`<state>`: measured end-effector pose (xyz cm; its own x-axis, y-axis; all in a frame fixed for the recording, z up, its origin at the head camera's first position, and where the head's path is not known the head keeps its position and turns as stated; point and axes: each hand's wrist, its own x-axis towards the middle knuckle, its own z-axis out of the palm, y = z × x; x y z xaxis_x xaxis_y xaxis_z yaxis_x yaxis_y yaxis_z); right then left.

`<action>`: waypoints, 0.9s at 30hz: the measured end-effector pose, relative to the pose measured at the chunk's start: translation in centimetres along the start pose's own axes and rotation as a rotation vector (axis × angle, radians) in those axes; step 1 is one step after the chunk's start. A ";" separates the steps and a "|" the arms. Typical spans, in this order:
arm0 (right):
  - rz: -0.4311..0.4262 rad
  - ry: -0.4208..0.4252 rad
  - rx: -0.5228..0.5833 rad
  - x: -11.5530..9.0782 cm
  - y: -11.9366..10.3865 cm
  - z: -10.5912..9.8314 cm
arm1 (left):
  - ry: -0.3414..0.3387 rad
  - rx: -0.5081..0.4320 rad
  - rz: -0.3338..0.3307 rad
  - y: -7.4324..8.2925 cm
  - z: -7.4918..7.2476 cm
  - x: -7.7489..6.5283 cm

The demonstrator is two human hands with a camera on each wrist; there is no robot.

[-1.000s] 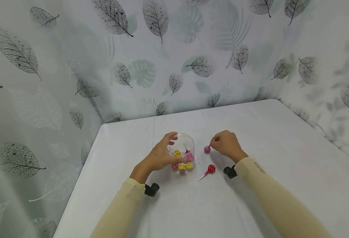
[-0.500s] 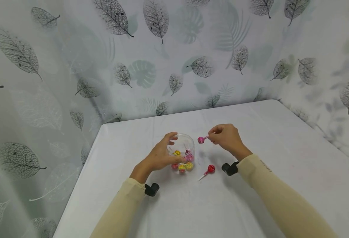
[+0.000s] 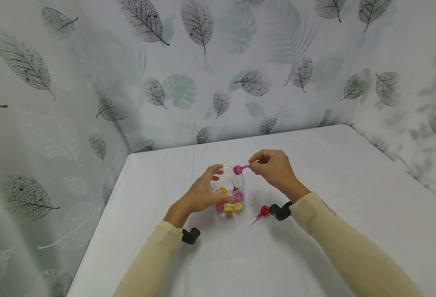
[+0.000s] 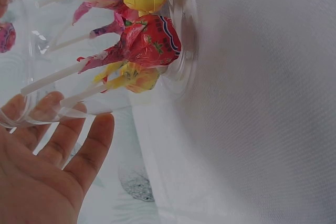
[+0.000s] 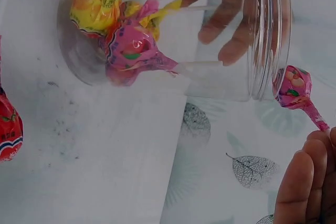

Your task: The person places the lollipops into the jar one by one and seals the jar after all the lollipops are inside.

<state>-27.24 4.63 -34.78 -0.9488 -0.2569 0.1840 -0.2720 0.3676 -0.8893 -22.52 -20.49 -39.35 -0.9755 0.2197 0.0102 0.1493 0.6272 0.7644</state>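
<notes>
A clear plastic jar (image 3: 225, 181) stands on the table with several wrapped lollipops inside, among them a red one (image 4: 152, 43), yellow ones (image 5: 94, 11) and a pink one (image 5: 131, 48). My left hand (image 3: 201, 194) grips the jar from its left side, fingers behind and thumb in front. Thumb and fingers of my right hand (image 3: 273, 167) pinch the stick of a pink lollipop (image 3: 238, 169). Its wrapped head is right at the jar's rim in the head and right wrist views. A red lollipop (image 3: 264, 210) lies on the table in front of the jar, to the right.
A white cloth covers the table (image 3: 218, 260). Behind it hangs a leaf-patterned curtain (image 3: 203, 82). Each wrist bears a small black camera, and the right one (image 3: 280, 211) overlaps the area beside the loose red lollipop.
My right hand has lifted the pink lollipop off the table and carried it left to the jar's rim. The left hand and jar have stayed in place.
</notes>
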 end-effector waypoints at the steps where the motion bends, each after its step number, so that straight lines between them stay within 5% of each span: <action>1: -0.002 -0.010 -0.004 0.0 0.0 0.1 | 0.000 0.001 -0.001 0.0 0.0 0.0; 21: 0.018 -0.149 -0.101 -0.2 0.8 0.3 | -0.006 -0.007 0.021 0.2 -0.1 0.0; 27: 0.070 -0.339 -0.280 -0.1 2.1 -0.1 | -0.004 -0.013 0.004 0.2 -0.1 0.0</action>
<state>-27.76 5.52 -36.63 -0.8728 -0.4841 -0.0616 -0.2865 0.6105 -0.7383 -22.53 -20.43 -39.12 -0.9743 0.2248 0.0109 0.1509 0.6165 0.7728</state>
